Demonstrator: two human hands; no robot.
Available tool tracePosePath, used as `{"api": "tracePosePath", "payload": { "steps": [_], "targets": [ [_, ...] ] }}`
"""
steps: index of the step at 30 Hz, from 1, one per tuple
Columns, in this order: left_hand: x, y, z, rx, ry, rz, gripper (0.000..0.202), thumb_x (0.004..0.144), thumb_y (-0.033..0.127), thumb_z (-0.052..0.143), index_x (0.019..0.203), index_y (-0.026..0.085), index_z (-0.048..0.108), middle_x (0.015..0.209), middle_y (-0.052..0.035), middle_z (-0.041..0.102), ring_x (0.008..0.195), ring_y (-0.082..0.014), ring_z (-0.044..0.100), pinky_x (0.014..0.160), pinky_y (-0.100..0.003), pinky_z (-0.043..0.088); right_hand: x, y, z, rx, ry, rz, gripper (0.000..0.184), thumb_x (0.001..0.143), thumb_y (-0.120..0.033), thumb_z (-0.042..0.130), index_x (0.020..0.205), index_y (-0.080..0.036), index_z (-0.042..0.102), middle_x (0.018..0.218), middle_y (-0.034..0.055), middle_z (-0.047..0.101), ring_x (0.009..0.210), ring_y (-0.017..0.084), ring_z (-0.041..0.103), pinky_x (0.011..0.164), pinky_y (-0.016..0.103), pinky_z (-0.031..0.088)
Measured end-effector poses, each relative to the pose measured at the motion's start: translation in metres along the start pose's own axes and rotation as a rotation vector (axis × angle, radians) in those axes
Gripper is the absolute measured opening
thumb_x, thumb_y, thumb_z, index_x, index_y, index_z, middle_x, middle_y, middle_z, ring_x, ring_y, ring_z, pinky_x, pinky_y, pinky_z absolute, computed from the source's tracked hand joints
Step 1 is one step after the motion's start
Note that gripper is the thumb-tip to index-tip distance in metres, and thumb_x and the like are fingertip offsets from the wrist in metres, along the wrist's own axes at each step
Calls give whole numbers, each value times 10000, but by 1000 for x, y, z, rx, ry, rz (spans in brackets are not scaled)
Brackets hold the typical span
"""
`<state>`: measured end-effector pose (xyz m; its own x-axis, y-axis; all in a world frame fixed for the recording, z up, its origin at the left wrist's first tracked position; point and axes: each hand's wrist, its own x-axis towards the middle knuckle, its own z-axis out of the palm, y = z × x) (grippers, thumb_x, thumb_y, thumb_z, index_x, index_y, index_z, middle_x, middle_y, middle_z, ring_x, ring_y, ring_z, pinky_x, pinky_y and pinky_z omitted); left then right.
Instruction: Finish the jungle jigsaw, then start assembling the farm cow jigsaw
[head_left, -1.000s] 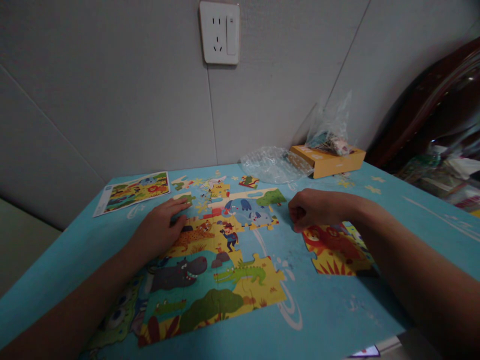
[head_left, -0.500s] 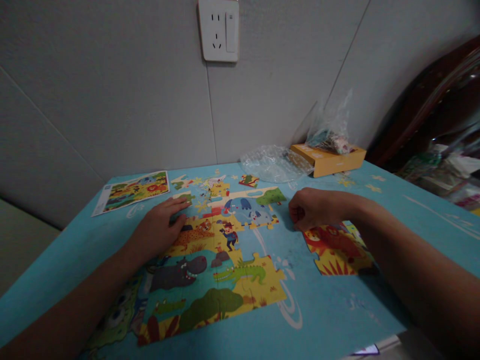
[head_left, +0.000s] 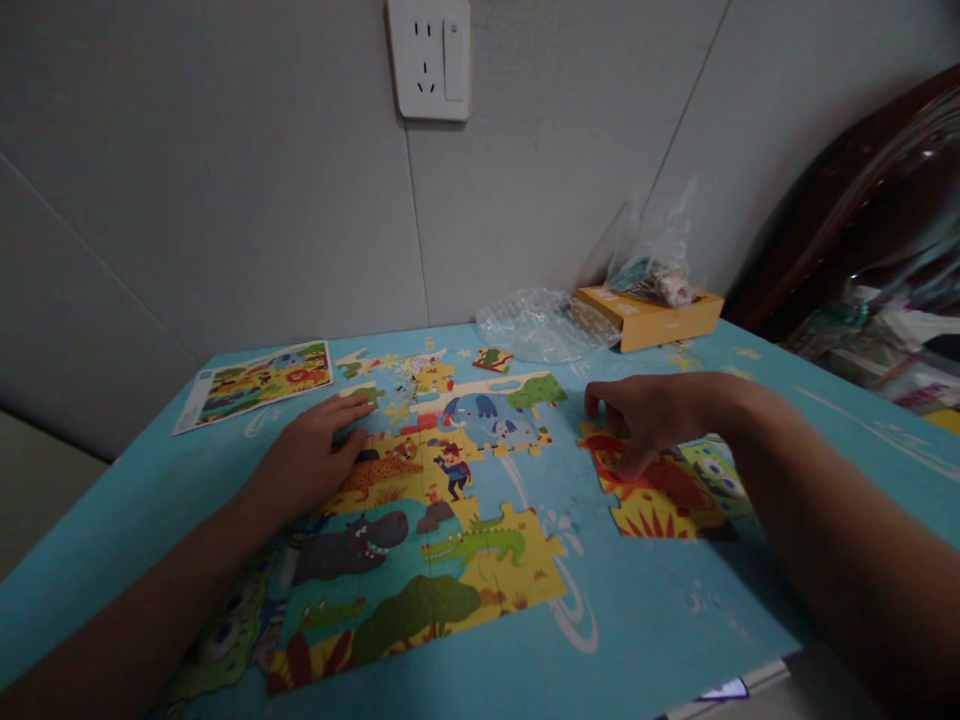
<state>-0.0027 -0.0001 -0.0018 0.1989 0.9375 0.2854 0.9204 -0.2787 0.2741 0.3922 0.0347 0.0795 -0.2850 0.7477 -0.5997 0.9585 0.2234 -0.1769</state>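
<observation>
The large joined part of a jigsaw puzzle (head_left: 390,570) lies on the table, showing a hippo, a crocodile, a leopard and elephants. My left hand (head_left: 319,448) rests flat near its upper left edge, fingers stretched out beside a green-and-yellow puzzle piece (head_left: 365,394). To the right, apart from the large part, is a smaller joined lion section (head_left: 667,500). Over its upper left side is my right hand (head_left: 641,415), with thumb and index finger spread. The thumb appears to touch the lion section; the other fingers are partly hidden.
A printed reference picture (head_left: 259,385) lies at the back left. Loose puzzle pieces (head_left: 493,360) are near the back edge. Crumpled clear plastic (head_left: 544,325) lies beside an orange box (head_left: 667,322) with a plastic bag (head_left: 660,270) on top. A wall socket (head_left: 430,60) is above.
My right hand has gone from a closed fist to spread fingers, its thumb now over the lion section. That section has shifted slightly left. My left hand stays in place.
</observation>
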Motion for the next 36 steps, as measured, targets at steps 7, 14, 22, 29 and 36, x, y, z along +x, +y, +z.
{"api": "tracePosePath", "payload": {
  "steps": [7, 14, 22, 29, 36],
  "targets": [
    [0, 2, -2, -10, -1, -53, 511, 837, 440, 446, 1191, 148, 672, 1325, -99, 628, 1247, -306, 562, 1098, -480, 414, 5, -7, 5, -75, 25, -18, 689, 533, -496, 797, 1085, -200, 511, 924, 54, 636, 783, 252, 625, 578, 291, 413],
    [3, 1, -6, 97, 52, -239, 591, 785, 441, 502, 1243, 81, 599, 1304, -182, 614, 1190, -370, 580, 1033, -527, 453, 11, 2, 7, -79, 31, -36, 646, 530, -448, 799, 1041, -208, 485, 900, 44, 627, 782, 251, 618, 591, 294, 414],
    [3, -1, -4, 96, 44, -222, 562, 786, 450, 475, 1203, 104, 623, 1278, -168, 624, 1200, -344, 572, 1067, -489, 428, 9, -1, 5, -128, 75, -19, 506, 558, -469, 765, 884, -203, 483, 861, 43, 624, 747, 229, 597, 564, 276, 374],
    [4, -2, -4, 79, 39, -169, 546, 789, 454, 451, 1148, 93, 651, 1239, -172, 640, 1189, -336, 570, 1075, -480, 420, 11, -4, 4, -84, 18, -111, 353, 585, -457, 754, 747, -180, 607, 712, 16, 639, 669, 206, 591, 537, 267, 344],
    [4, -3, -3, 95, 39, -151, 501, 781, 444, 457, 1086, 123, 690, 1202, -144, 650, 1153, -302, 590, 1062, -433, 433, 10, -6, 1, -23, 27, -185, 309, 625, -431, 727, 735, -150, 657, 695, 8, 655, 665, 186, 590, 563, 259, 370]
  ]
}}
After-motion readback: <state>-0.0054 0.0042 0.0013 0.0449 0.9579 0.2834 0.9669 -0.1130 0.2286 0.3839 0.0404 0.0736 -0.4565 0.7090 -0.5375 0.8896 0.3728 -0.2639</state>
